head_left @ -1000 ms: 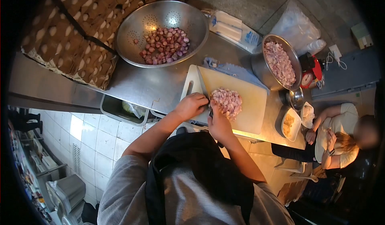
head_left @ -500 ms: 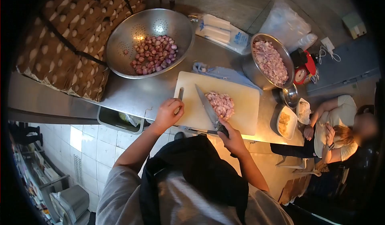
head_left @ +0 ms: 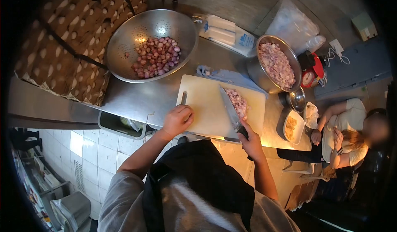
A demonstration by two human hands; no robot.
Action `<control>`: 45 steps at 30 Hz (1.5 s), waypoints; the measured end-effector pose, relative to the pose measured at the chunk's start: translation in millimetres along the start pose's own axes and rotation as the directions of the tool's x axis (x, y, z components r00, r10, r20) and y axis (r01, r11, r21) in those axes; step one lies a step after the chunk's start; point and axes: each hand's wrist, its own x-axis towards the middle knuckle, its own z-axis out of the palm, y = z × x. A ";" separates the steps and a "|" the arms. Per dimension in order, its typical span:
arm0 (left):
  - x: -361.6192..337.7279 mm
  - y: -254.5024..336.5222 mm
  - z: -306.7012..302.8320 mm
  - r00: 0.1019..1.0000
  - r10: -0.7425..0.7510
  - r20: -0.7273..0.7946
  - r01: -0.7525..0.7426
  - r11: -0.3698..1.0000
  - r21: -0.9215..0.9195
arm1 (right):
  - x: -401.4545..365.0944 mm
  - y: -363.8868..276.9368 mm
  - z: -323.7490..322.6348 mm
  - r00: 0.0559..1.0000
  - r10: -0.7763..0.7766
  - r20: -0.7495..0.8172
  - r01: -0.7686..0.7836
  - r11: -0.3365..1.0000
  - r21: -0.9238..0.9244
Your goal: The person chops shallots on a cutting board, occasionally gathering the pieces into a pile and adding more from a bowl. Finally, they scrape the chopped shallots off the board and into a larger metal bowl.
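The right hand (head_left: 252, 144) gripped the knife (head_left: 231, 111) by its handle. Its long blade lay slanted over the board (head_left: 202, 108), left of the chopped onions (head_left: 238, 104), tip pointing away and slightly left. The left hand (head_left: 178, 119) was curled closed near the board's left edge.

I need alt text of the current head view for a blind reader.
The right hand holds a black-handled steel knife beside chopped pinkish onions on a white rectangular cutting board; the left hand curls near its handle slot. Beyond: a round steel colander of whole purple onions and a steel pot of chopped ones.
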 end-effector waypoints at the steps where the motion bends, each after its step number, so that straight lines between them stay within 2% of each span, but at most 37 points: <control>1: -0.2 0.5 0.1 1.000 -0.002 -0.006 0.002 1.000 -0.002 | 0.1 -3.7 0.2 0.998 -0.054 -0.034 0.052 0.997 -0.056; 3: 0.3 6.0 -0.7 1.000 -0.004 -0.005 0.004 1.000 0.013 | -1.8 -14.5 7.8 0.962 -0.236 -0.138 0.211 0.962 -0.176; 6: 4.3 21.5 2.4 0.999 0.039 0.024 -0.040 0.998 0.046 | -5.6 -39.5 21.8 0.990 -0.093 -0.105 0.055 0.946 -0.320; 7: 5.2 24.8 5.9 0.996 0.078 0.040 -0.080 0.996 0.049 | -2.8 -30.3 32.4 0.990 -0.110 -0.093 0.068 0.926 -0.372; 10: 9.5 41.9 13.5 0.984 0.137 0.118 -0.142 0.989 0.037 | -3.2 -32.5 40.0 0.995 -0.056 -0.082 0.021 0.929 -0.371; 12: 13.3 61.3 20.1 0.976 0.175 0.131 -0.181 0.983 0.040 | -7.8 -33.3 38.7 0.985 -0.124 -0.116 0.062 0.899 -0.433; 13: 11.6 63.1 28.4 0.962 0.168 0.217 -0.170 0.985 -0.008 | -9.5 -30.8 38.2 0.977 -0.155 -0.143 0.074 0.887 -0.455; 16: 18.8 87.0 48.5 0.888 0.283 0.362 -0.284 0.957 -0.050 | -14.7 -29.0 30.1 0.948 -0.238 -0.210 0.071 0.804 -0.590; 17: 19.2 91.1 55.6 0.867 0.274 0.417 -0.255 0.962 -0.103 | -17.0 -29.6 26.5 0.938 -0.263 -0.227 0.060 0.765 -0.641; 20: 21.0 83.5 81.6 0.890 0.217 0.401 -0.238 0.971 0.003 | -24.3 -30.5 15.5 0.943 -0.163 -0.289 -0.061 0.771 -0.634; 24: 43.6 71.2 90.5 0.893 0.276 0.354 -0.331 0.938 0.102 | -49.7 -1.8 1.2 0.929 -0.112 -0.353 -0.164 0.730 -0.663; 26: 55.2 64.1 89.4 0.877 0.237 0.417 -0.320 0.937 0.139 | -67.3 -3.3 -8.7 0.913 0.019 -0.408 -0.283 0.748 -0.600; 28: 59.4 49.1 96.4 0.866 0.204 0.457 -0.303 0.940 0.154 | -85.4 8.7 -14.9 0.896 0.046 -0.441 -0.321 0.753 -0.574; 29: 64.6 48.6 93.4 0.845 0.177 0.505 -0.301 0.937 0.175 | -93.9 10.8 -17.3 0.899 -0.005 -0.438 -0.275 0.773 -0.572; 30: 67.0 45.9 93.7 0.857 0.199 0.476 -0.284 0.952 0.114 | -100.8 13.0 -19.2 0.896 -0.053 -0.441 -0.234 0.788 -0.570; 32: 70.0 41.0 96.8 0.874 0.251 0.416 -0.265 0.964 -0.024 | -112.5 21.5 -19.8 0.927 -0.041 -0.373 -0.146 0.876 -0.460; 33: 77.9 41.0 94.2 0.869 0.203 0.451 -0.219 0.976 -0.016 | -110.8 23.1 -19.4 0.940 -0.037 -0.340 -0.108 0.911 -0.397; 35: 96.7 46.1 82.1 0.845 0.106 0.525 -0.122 0.992 -0.003 | -99.1 20.9 -7.8 0.946 -0.139 -0.294 0.068 0.968 -0.241; 36: 105.8 49.1 75.1 0.862 0.094 0.497 -0.136 0.990 0.048 | -93.5 16.8 -0.3 0.942 -0.190 -0.277 0.152 0.976 -0.156; 37: 116.5 53.1 67.2 0.879 0.086 0.469 -0.148 0.984 0.097 | -85.7 -0.5 4.1 0.949 -0.191 -0.252 0.165 0.979 -0.119; 38: 127.4 56.6 58.7 0.894 0.082 0.440 -0.160 0.976 0.144 | -79.3 -1.2 13.2 0.956 -0.166 -0.244 0.150 0.985 -0.081; 41: 156.6 57.6 16.1 0.961 0.216 0.172 -0.250 0.947 0.202 | -53.0 -34.7 26.0 0.985 -0.101 -0.142 0.092 0.994 -0.067; 42: 168.9 43.4 3.9 0.963 0.238 0.130 -0.262 0.938 0.226 | -45.9 -28.7 31.8 0.993 -0.076 -0.093 0.063 0.988 -0.139; 43: 182.4 25.8 -8.3 0.961 0.262 0.085 -0.275 0.928 0.250 | -41.0 -27.3 34.3 0.993 -0.065 -0.095 0.053 0.991 -0.126; 44: 190.3 2.4 -16.3 0.981 0.190 0.037 -0.192 0.933 0.305 | -35.6 -27.0 35.9 0.994 -0.057 -0.098 0.045 0.992 -0.115; 45: 196.5 -21.4 -25.4 0.993 0.120 -0.015 -0.107 0.928 0.356 | -31.3 -25.6 37.8 0.984 -0.122 -0.129 0.098 0.978 -0.182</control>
